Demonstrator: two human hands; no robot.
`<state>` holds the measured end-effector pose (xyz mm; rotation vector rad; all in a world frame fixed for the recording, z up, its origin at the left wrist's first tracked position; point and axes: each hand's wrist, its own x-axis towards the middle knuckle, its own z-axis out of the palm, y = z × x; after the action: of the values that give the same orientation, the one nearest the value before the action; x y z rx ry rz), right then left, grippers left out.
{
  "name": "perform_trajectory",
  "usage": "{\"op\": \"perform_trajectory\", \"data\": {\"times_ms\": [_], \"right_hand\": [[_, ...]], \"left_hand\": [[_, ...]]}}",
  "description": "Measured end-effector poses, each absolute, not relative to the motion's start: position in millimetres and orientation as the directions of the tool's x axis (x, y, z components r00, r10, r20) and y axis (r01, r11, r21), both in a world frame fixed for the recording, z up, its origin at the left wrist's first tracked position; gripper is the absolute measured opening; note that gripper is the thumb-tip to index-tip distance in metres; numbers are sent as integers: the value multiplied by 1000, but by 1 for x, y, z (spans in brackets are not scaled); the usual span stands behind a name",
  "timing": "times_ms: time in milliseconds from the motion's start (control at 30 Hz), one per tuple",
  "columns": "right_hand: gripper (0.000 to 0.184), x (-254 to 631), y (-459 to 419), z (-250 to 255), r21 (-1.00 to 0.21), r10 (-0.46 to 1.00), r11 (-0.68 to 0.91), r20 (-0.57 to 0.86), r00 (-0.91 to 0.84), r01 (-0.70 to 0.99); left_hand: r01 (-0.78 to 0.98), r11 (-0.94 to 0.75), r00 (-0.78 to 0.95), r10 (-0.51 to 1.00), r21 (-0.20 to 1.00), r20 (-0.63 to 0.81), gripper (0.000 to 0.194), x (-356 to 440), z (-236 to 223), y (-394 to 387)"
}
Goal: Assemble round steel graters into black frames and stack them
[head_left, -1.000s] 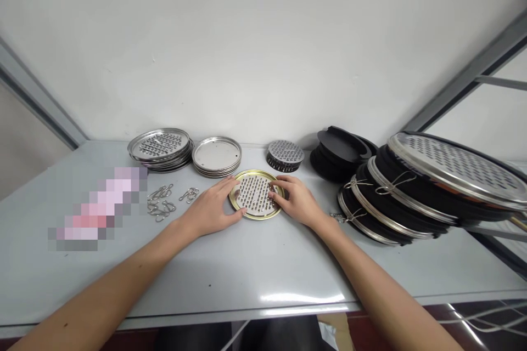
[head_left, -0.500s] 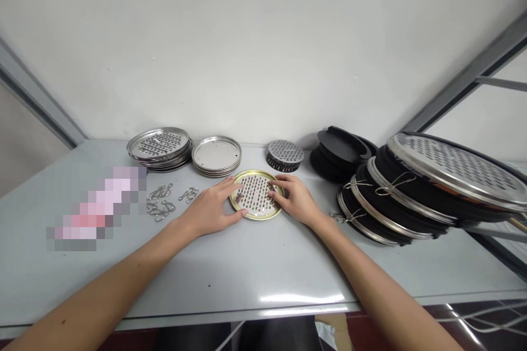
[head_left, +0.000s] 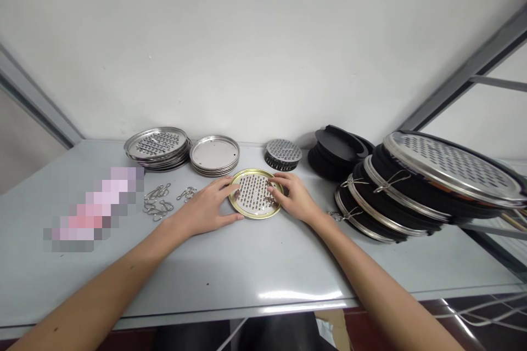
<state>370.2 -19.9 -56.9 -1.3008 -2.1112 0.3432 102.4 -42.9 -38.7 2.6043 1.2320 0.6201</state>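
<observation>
Flat on the table in front of me lies a round grater disc point(head_left: 254, 192), its perforated metal face set within a gold-coloured rim. My left hand point(head_left: 212, 205) is open beside the disc's left edge, thumb and fingers spread around the rim, fingertips at its upper left. Across the disc, my right hand point(head_left: 295, 197) rests with fingers apart over the right rim, the fingertips touching the perforated face. Behind it stands a small stack of grater plates point(head_left: 284, 154). A stack of shallow metal lids point(head_left: 214, 154) sits behind my left hand.
Several bent wire clips point(head_left: 158, 200) lie left of my left arm. More rimmed grater discs point(head_left: 158, 148) are piled at the back left. On the right are black round parts point(head_left: 340, 148) and a leaning stack of tied black-and-silver graters point(head_left: 395, 197). A blurred patch covers something at left.
My left hand has shifted slightly left, its thumb drawn back from the disc's face to the rim. My right hand and the disc stay nearly the same; the view has shifted slightly.
</observation>
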Motion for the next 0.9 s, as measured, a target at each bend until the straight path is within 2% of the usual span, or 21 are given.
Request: {"op": "perform_trajectory", "data": {"times_ms": [100,233,400,467,533,633,700,800,900], "right_hand": [[35,371,-21,-55,-499,861,496,392,-326,711],[37,375,-20,-54,-527,880,463,370,-298,712],[34,378,-22,-50,-538,881,460,377,-286,707],[30,377,-24,-48,-532,877,464,388,-283,709],[27,376,-26,-46,-515,873,465,403,-275,720],[24,377,-28,-42,-485,865,469,422,-273,738],[24,378,-28,-39,-480,863,469,427,-270,741],[24,380,-28,-37,-479,868,466,410,-280,744],[24,379,-27,-39,-457,868,478,374,-325,750]], "left_hand": [[681,-668,571,741,301,352,55,103,-36,-42],[656,-714,592,689,246,418,28,105,-29,-47],[435,-838,684,546,330,483,22,108,-24,-60],[420,-843,656,539,338,529,18,109,-25,-61],[501,-801,609,596,328,524,24,108,-27,-58],[602,-735,614,675,310,409,49,105,-30,-52],[626,-721,633,692,297,347,56,103,-30,-49],[657,-703,624,709,271,328,56,101,-28,-48],[649,-714,638,699,263,323,46,102,-22,-53]]}}
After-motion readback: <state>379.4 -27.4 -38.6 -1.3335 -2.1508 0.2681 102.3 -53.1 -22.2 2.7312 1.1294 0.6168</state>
